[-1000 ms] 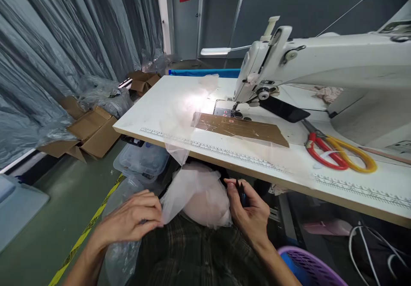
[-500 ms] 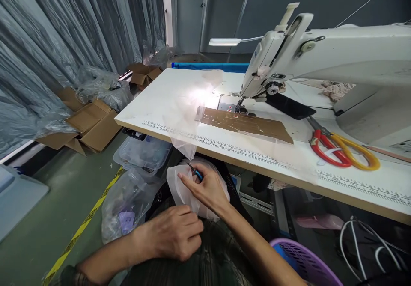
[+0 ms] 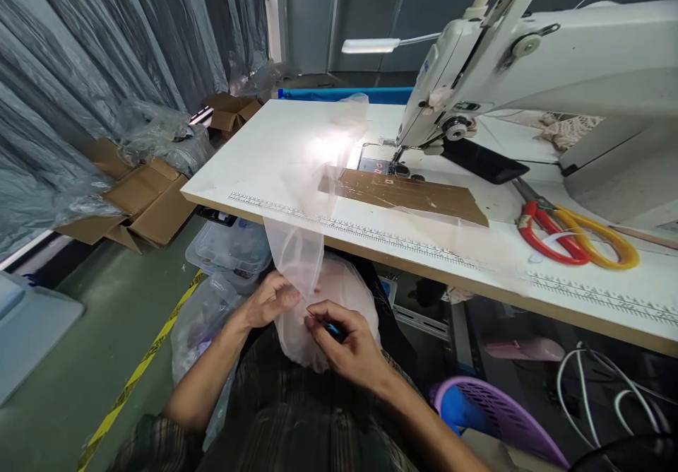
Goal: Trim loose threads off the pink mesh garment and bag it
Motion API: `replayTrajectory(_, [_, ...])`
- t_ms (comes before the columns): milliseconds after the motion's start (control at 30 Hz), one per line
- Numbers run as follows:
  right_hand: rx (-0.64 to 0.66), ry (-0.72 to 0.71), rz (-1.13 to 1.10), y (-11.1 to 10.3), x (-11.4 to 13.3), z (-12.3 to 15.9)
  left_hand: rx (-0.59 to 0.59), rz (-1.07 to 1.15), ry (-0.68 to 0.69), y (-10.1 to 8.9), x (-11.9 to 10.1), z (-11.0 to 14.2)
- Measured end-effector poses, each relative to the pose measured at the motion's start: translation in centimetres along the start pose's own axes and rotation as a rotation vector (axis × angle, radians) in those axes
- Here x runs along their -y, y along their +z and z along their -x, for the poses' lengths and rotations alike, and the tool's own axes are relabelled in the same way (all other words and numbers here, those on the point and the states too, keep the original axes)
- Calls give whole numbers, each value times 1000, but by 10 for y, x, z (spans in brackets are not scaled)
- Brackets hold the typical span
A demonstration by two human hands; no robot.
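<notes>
Sheer pale pink fabric (image 3: 297, 246) hangs from the tabletop over its front edge down into my lap. My left hand (image 3: 271, 302) is closed on this fabric at its left side, just below the edge. Close on the right, my right hand (image 3: 349, 345) is shut around small blue-and-black thread snips (image 3: 335, 328), mostly hidden in the palm. Its thumb and forefinger pinch together at the fabric; I cannot make out what is between them. More sheer fabric lies bunched over my lap behind the right hand.
A white sewing machine (image 3: 530, 62) stands on the white table (image 3: 238, 154), a brown strip (image 3: 418, 198) by its needle. Red-and-yellow scissors (image 3: 577, 235) lie at right. A purple basket (image 3: 503, 415) stands below right. Plastic boxes (image 3: 233, 246) and a cardboard box (image 3: 143, 196) are at left.
My left hand has moved up and forward from my lap to the hanging fabric. My right hand has come lower, the snips now tucked into its palm with their blades no longer showing.
</notes>
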State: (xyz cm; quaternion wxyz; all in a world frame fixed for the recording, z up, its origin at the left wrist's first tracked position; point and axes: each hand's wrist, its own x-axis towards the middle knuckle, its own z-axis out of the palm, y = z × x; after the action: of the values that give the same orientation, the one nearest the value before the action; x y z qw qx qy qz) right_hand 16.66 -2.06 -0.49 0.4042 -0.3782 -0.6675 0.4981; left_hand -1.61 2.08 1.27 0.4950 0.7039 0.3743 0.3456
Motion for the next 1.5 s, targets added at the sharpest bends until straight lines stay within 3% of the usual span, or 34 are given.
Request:
replayTrajectory(100, [-15, 43, -28, -3, -3, 4, 60, 124, -104, 7, 3, 3])
replayTrajectory(300, [-9, 116, 14, -15, -13, -1, -178, 353, -365, 15, 11, 18])
replayTrajectory(400, [-6, 153, 12, -18, -18, -6, -209, 377, -454, 15, 12, 24])
replayTrajectory(533, [38, 195, 30, -15, -20, -14, -215, 284, -451, 13, 7, 26])
replayTrajectory(800, [113, 68, 143, -8, -13, -26, -195, 237, -406, 9, 1, 26])
replayTrajectory(1100, [35, 126, 198, -5, -18, -19, -207, 255, -394, 9, 0, 23])
replayTrajectory(1367, [30, 46, 403, -4, -15, -20, -203, 221, -410, 12, -3, 20])
replayTrajectory(1500, [4, 45, 276, -3, -17, -9, -169, 229, -431, 13, -2, 22])
